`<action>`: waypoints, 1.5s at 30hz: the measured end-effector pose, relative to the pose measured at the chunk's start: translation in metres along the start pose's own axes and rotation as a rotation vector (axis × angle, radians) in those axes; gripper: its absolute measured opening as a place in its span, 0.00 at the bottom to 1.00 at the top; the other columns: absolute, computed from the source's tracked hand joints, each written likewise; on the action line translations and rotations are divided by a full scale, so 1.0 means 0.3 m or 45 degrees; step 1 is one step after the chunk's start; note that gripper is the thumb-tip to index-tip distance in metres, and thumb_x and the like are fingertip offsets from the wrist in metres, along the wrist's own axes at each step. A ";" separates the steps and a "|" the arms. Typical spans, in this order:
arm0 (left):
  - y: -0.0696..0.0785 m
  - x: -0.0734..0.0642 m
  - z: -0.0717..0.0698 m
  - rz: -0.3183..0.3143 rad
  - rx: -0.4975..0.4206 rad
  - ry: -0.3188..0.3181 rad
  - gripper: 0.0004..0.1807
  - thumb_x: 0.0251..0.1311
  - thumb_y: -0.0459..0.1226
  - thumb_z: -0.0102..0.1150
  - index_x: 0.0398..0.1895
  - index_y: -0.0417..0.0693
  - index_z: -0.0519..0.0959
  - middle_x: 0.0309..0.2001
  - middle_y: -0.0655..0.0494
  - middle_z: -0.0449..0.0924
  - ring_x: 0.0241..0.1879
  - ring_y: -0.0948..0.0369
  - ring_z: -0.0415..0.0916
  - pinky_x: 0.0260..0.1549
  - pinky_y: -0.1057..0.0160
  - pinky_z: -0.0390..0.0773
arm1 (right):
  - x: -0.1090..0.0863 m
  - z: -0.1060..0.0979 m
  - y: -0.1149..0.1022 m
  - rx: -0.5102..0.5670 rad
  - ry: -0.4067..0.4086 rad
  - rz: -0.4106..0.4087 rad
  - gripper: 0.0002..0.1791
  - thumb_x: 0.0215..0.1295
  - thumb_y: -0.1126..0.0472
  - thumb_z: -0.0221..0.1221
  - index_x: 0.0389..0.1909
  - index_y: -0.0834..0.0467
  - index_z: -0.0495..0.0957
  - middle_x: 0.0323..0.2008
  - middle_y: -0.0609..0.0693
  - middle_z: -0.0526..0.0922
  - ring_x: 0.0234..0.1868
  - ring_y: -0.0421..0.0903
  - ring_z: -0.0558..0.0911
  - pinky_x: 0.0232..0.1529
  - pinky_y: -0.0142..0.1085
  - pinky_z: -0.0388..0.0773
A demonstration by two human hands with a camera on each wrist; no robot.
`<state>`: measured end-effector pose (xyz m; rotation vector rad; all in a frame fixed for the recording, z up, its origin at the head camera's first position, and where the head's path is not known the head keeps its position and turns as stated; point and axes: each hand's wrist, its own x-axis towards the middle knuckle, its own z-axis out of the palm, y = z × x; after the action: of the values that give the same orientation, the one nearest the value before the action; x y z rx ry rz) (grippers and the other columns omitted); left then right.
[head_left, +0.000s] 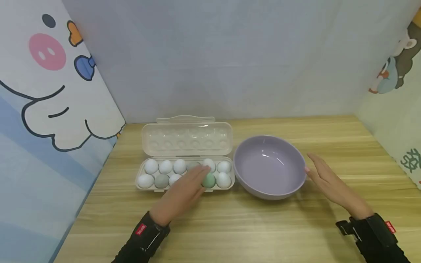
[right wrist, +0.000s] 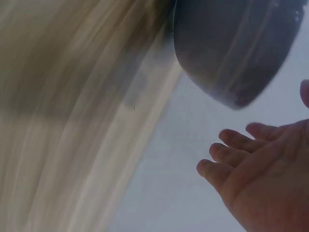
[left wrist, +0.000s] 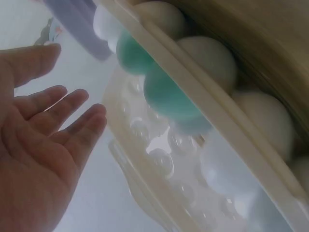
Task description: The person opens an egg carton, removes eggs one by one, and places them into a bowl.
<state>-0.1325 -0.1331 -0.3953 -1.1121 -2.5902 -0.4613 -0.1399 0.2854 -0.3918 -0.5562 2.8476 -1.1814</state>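
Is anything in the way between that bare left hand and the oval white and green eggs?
Nothing visible is: the rectangular, translucent plastic lid is folded back beyond the eggs, and the left hand hovers over them. The round, glossy lavender bowl sits to their right.

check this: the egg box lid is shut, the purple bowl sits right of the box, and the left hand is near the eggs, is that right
No, the lid is open behind the eggs, as the head view shows. The purple bowl does sit right of the egg box, and the left hand is near the eggs.
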 end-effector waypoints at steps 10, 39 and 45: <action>-0.007 0.166 0.078 0.036 -0.128 -0.170 0.26 0.54 0.34 0.57 0.57 0.41 0.65 0.54 0.47 0.69 0.56 0.55 0.64 0.56 0.59 0.65 | 0.135 0.057 0.040 0.230 0.031 0.130 0.36 0.70 0.49 0.38 0.66 0.62 0.33 0.65 0.70 0.41 0.63 0.68 0.47 0.59 0.62 0.49; -0.035 0.191 0.114 0.203 -0.173 -0.040 0.22 0.37 0.27 0.64 0.42 0.43 0.73 0.40 0.52 0.72 0.44 0.57 0.67 0.47 0.62 0.70 | 0.160 0.134 0.064 0.607 0.277 0.230 0.37 0.53 0.78 0.35 0.67 0.59 0.44 0.66 0.65 0.47 0.62 0.65 0.53 0.58 0.60 0.56; -0.041 0.214 0.061 0.229 -0.146 -0.008 0.30 0.38 0.26 0.64 0.51 0.41 0.69 0.41 0.51 0.71 0.43 0.57 0.67 0.45 0.62 0.71 | 0.162 0.143 0.071 0.616 0.289 0.212 0.37 0.52 0.78 0.35 0.66 0.60 0.45 0.66 0.65 0.48 0.61 0.64 0.54 0.58 0.59 0.56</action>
<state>-0.1866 -0.0924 -0.3898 -1.3721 -2.4660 -0.5701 -0.1860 0.2542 -0.4309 -0.1678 2.5484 -1.9119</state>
